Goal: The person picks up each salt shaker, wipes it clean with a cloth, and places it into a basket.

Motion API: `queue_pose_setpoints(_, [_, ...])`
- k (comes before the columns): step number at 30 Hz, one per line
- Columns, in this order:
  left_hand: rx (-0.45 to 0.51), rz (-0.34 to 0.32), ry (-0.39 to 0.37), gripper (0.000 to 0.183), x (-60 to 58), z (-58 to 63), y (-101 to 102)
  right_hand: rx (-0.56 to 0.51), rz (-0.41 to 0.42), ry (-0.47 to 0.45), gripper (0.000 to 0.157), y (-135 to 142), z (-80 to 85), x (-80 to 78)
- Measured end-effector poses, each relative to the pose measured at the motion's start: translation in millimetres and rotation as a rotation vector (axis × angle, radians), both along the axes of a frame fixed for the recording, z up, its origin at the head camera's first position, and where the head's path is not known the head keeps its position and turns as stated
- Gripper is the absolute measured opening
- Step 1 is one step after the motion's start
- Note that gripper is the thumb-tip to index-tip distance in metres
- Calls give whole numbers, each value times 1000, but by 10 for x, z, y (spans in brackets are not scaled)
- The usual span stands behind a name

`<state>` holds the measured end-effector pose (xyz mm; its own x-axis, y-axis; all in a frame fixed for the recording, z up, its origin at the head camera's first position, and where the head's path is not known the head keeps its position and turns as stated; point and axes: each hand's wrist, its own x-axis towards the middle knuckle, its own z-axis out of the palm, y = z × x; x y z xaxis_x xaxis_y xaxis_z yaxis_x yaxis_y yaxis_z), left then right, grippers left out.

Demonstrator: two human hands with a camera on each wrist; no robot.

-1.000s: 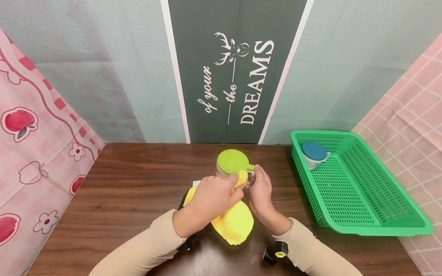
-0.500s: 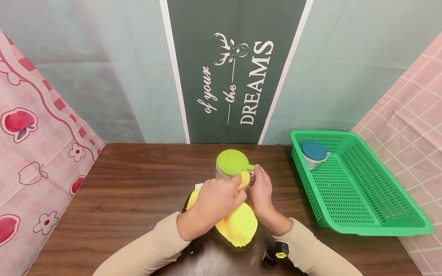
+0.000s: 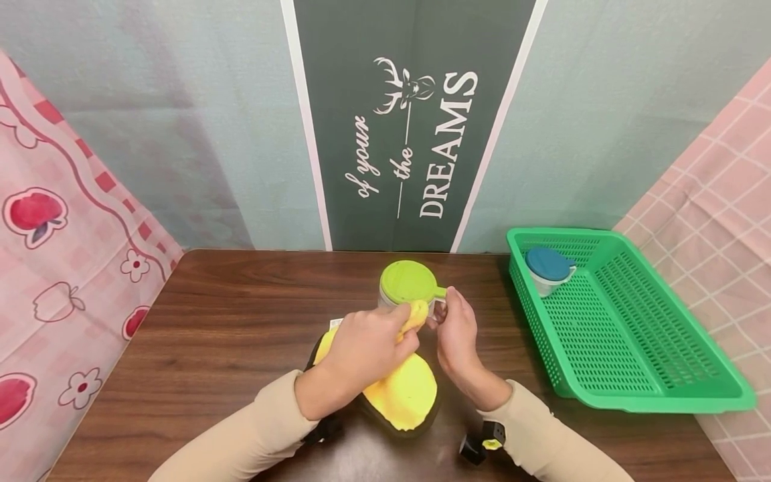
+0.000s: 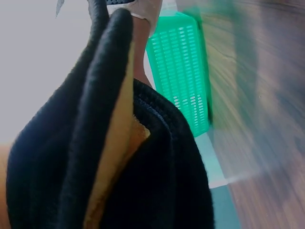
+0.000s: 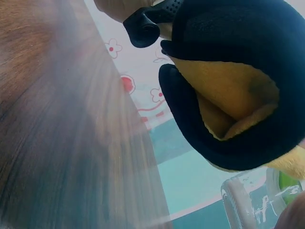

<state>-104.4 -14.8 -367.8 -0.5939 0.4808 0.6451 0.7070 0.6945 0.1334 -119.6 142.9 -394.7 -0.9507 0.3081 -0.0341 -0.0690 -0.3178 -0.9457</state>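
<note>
My left hand [image 3: 367,341] grips a yellow cleaning cloth [image 3: 403,395] with dark edging, a bunched end poking out past the fingers against the near side of a clear lidded jar. The rest of the cloth drapes below that hand. The jar's lime-green lid [image 3: 408,281] faces up, and its handle juts to the right. There my right hand [image 3: 456,335] holds the handle, thumb beside the lid's tab. Folds of the cloth [image 5: 224,90] fill much of the right wrist view, above the jar's clear wall [image 5: 243,200]. Cloth also blocks most of the left wrist view.
To the right stands a green plastic basket [image 3: 693,405] with slotted walls. A second lidded container, its lid blue [image 3: 548,263], sits in the basket's back left corner. The brown wooden table [image 3: 241,301] ends at a fabric backdrop [image 3: 409,227] behind the jar.
My left hand shifts right with the cloth, then back left and slightly past its first position. The jar wobbles a little, and the right hand stays on its handle.
</note>
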Motion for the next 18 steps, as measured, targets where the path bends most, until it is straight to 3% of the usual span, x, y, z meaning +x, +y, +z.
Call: queue_pose_setpoints(18, [26,57,109,21,-108,-80,-317,-13,30,-42,38,57,-16,-3])
